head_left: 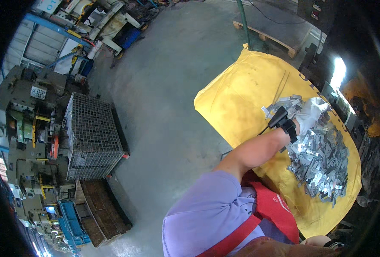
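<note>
My left hand (pixel 312 113), in a white glove, reaches across a yellow cloth-covered surface (pixel 233 92). Its fingers curl down at the far end of a large heap of small flat grey metal pieces (pixel 320 160). What lies inside the fingers is hidden. A black strap with a small device (pixel 284 122) circles that wrist. More metal pieces (pixel 290 103) lie just left of the hand, beside two thin rods (pixel 280 88). At the lower right edge a pale shape with a dark band (pixel 333 244) may belong to my right arm; no right hand can be made out.
Dark machinery with a bright lamp (pixel 338 73) stands close on the right. A green post (pixel 243 23) rises behind the yellow cover, near a wooden pallet (pixel 280 42). Left across the grey floor are a wire mesh cage (pixel 93 137), a brown open bin (pixel 102 210) and several machines.
</note>
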The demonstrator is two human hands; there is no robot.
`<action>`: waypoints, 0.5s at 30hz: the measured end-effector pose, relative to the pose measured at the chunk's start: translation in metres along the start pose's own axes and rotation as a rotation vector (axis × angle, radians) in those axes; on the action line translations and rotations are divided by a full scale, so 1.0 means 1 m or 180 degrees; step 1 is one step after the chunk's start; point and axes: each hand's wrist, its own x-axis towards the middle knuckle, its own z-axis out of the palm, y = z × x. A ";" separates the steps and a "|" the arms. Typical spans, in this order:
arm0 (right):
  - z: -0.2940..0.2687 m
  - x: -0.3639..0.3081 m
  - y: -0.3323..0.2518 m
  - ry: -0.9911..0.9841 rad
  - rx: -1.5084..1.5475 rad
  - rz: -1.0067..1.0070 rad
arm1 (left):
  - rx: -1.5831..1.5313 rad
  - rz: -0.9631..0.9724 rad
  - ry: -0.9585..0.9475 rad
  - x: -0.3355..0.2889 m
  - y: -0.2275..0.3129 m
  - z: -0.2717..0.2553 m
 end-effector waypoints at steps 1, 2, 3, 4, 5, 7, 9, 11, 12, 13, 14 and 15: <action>-0.001 -0.001 0.001 0.0000 0.0002 0.0009 | -0.0022 0.0034 -0.0022 0.002 -0.003 -0.001; 0.000 -0.001 0.002 -0.0002 0.0003 0.0026 | -0.0041 0.0066 -0.0041 0.004 -0.007 -0.001; -0.001 0.001 0.003 -0.0005 -0.0004 0.0043 | -0.0021 0.0054 -0.0020 0.007 -0.012 -0.001; -0.001 0.002 0.003 -0.0017 -0.0008 0.0053 | 0.0018 0.0263 -0.0023 0.011 -0.016 -0.002; -0.001 0.002 0.002 -0.0009 -0.0024 0.0077 | 0.0056 0.0474 -0.0029 0.013 -0.020 -0.003; 0.000 0.004 0.002 0.0004 -0.0042 0.0093 | 0.0199 0.0635 -0.0031 0.016 -0.021 -0.004; 0.000 0.001 0.001 -0.0007 -0.0075 0.0093 | 0.0143 0.0384 -0.0112 0.010 -0.016 -0.003; 0.002 0.003 0.001 -0.0058 -0.0043 0.0081 | 0.0064 0.0315 -0.0069 0.015 -0.021 -0.006; 0.003 0.003 0.002 -0.0086 -0.0031 0.0068 | 0.0007 0.0224 -0.0020 0.017 -0.023 -0.006; 0.005 0.000 0.002 -0.0092 -0.0037 0.0062 | -0.0046 0.0070 0.0014 0.009 -0.013 -0.003; 0.005 0.000 0.002 -0.0087 -0.0045 0.0056 | -0.0054 0.0073 0.0001 0.008 -0.012 -0.003; 0.005 0.000 0.003 -0.0098 -0.0044 0.0060 | -0.0021 0.0107 -0.0010 0.008 -0.011 -0.002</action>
